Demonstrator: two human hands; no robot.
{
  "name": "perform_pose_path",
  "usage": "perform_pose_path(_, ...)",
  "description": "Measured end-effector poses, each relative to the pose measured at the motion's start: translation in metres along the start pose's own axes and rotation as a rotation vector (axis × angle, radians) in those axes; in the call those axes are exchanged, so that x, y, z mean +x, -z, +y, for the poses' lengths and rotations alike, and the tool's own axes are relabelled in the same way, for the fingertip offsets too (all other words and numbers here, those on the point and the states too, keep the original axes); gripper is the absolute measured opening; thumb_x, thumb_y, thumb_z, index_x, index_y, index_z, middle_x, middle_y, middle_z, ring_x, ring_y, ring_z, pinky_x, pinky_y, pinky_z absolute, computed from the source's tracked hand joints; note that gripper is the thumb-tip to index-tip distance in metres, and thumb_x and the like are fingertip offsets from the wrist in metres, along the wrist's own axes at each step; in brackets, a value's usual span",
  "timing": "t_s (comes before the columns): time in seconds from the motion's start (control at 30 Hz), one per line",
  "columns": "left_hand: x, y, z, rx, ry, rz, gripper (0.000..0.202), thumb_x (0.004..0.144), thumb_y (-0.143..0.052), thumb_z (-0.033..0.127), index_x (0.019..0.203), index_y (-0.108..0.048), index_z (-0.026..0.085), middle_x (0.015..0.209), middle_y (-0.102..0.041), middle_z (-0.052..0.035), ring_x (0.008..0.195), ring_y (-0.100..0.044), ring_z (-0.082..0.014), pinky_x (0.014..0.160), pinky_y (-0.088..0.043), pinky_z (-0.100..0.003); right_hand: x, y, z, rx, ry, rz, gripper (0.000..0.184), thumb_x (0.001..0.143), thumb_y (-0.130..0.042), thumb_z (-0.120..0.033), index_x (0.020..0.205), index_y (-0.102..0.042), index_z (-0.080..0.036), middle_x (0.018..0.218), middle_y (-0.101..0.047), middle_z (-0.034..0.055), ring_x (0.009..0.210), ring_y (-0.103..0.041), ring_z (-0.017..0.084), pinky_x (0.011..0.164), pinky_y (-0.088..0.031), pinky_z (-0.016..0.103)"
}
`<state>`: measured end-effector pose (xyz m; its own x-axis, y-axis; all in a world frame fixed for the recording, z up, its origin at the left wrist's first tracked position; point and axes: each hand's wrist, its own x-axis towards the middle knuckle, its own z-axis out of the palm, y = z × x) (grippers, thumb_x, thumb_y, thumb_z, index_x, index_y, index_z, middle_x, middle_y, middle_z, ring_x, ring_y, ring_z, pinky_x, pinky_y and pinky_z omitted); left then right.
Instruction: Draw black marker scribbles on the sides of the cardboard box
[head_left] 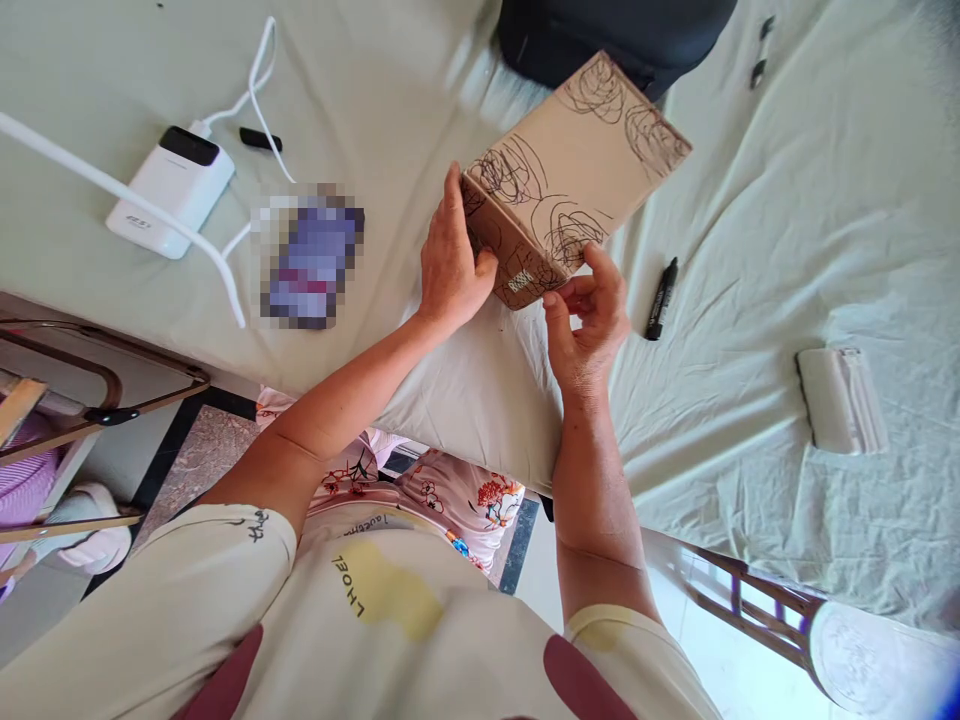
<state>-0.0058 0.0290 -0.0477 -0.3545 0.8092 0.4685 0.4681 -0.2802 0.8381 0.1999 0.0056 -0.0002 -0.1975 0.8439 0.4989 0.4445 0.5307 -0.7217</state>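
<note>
A brown cardboard box [570, 170], scribbled over with dark swirling lines, is tilted above the pale cloth in front of me. My left hand [454, 255] grips its left end, the fingers along the side and the thumb on the near face. At the near right corner, my right hand [592, 315] has its thumb and forefinger bent against the box edge. A small printed patch shows on the near face. Just right of my right hand lies a black marker [661, 298], its cap on.
To the left lie a white power bank [172, 190] with a white cable, a small black cap-like piece [260, 139] and a blurred phone [313, 262]. Behind the box sits a black case [615, 35]. A folded pale packet [841, 400] and a pen [762, 52] lie right.
</note>
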Motion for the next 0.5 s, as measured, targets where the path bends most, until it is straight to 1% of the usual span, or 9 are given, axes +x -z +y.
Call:
perform_pose_path(0.03,0.000,0.002,0.010,-0.009,-0.022,0.012,0.090,0.092,-0.067,0.036,0.169,-0.019,0.040,0.176,-0.037,0.0001,0.167,-0.027,-0.0284,0.140,-0.026,-0.053,0.000,0.000,0.000,-0.007,0.012,-0.006,0.053,0.099,-0.059,-0.057,0.147,-0.055,-0.034,0.089,-0.068,0.0001,0.077,-0.064,0.017,0.074,-0.061,0.036)
perform_pose_path(0.1,-0.002,0.008,0.032,-0.016,-0.059,0.001,0.090,0.090,-0.071,0.037,0.167,-0.024,0.040,0.179,-0.030,0.0016,0.170,-0.018,-0.0302,0.142,-0.017,-0.055,0.000,0.001,-0.001,-0.004,0.047,-0.019,0.050,0.101,-0.057,-0.056,0.147,-0.055,-0.036,0.090,-0.070,0.0006,0.078,-0.064,0.017,0.074,-0.062,0.037)
perform_pose_path(0.17,-0.005,0.012,0.050,0.011,-0.095,-0.023,0.080,0.091,-0.070,0.043,0.163,-0.036,0.036,0.182,-0.023,0.0004,0.171,-0.011,-0.0336,0.142,-0.010,-0.059,-0.001,0.001,-0.001,0.006,0.073,-0.038,0.051,0.102,-0.056,-0.055,0.150,-0.053,-0.037,0.093,-0.071,0.0006,0.080,-0.066,0.017,0.075,-0.062,0.038)
perform_pose_path(0.23,-0.008,0.014,0.061,0.038,-0.156,-0.055,0.071,0.094,-0.067,0.053,0.159,-0.045,0.034,0.182,-0.021,-0.0009,0.171,-0.006,-0.0352,0.141,-0.008,-0.061,-0.002,0.000,-0.002,0.012,0.089,-0.060,0.052,0.102,-0.056,-0.053,0.152,-0.051,-0.038,0.098,-0.073,0.0011,0.085,-0.068,0.017,0.076,-0.063,0.038)
perform_pose_path(0.3,-0.010,0.012,0.064,0.063,-0.230,-0.093,0.072,0.091,-0.069,0.062,0.155,-0.053,0.032,0.181,-0.026,-0.0035,0.171,-0.004,-0.0370,0.140,-0.008,-0.064,-0.004,-0.003,-0.002,0.028,0.107,-0.098,0.052,0.102,-0.056,-0.050,0.154,-0.051,-0.041,0.110,-0.075,0.0026,0.092,-0.070,0.018,0.077,-0.063,0.038)
perform_pose_path(0.37,-0.010,0.007,0.060,0.062,-0.269,-0.146,0.071,0.087,-0.074,0.065,0.148,-0.061,0.032,0.177,-0.036,-0.0049,0.171,-0.005,-0.0385,0.140,-0.008,-0.064,-0.006,-0.006,-0.002,0.069,0.139,-0.128,0.056,0.102,-0.056,-0.048,0.156,-0.048,-0.042,0.124,-0.074,0.0038,0.096,-0.072,0.020,0.074,-0.064,0.039)
perform_pose_path(0.43,-0.009,0.002,0.052,0.023,-0.253,-0.210,0.061,0.087,-0.076,0.060,0.141,-0.064,0.034,0.171,-0.048,-0.0021,0.171,-0.008,-0.0370,0.140,-0.009,-0.064,-0.007,-0.008,-0.002,0.086,0.148,-0.144,0.059,0.101,-0.057,-0.048,0.158,-0.046,-0.045,0.137,-0.072,0.0026,0.096,-0.072,0.020,0.072,-0.064,0.038)
perform_pose_path(0.5,-0.007,-0.001,0.046,-0.016,-0.224,-0.252,0.052,0.091,-0.073,0.052,0.140,-0.064,0.036,0.165,-0.055,0.0013,0.171,-0.009,-0.0343,0.140,-0.009,-0.063,-0.007,-0.009,-0.002,0.066,0.136,-0.146,0.058,0.101,-0.059,-0.049,0.158,-0.045,-0.050,0.136,-0.072,0.0000,0.092,-0.072,0.019,0.072,-0.063,0.037)
